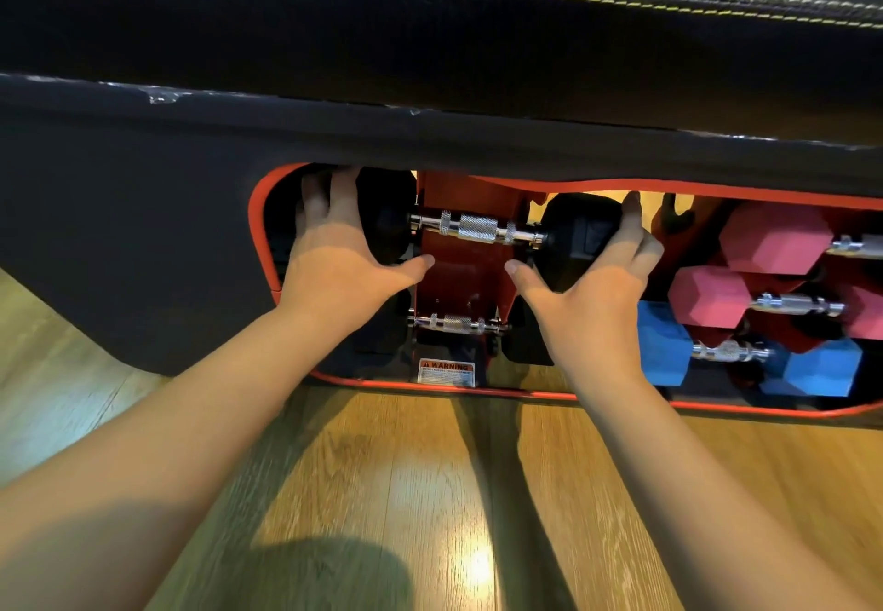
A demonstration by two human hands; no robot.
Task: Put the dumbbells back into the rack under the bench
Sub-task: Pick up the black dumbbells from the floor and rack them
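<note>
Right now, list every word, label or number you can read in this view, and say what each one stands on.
"WARNING", white capitals on a red band with a triangle sign: on the warning sticker at the foot of the red rack.
Small print beneath it on that sticker: too small and blurred to read.
Moulded marking on the black dumbbell head under the right hand: unreadable.
</note>
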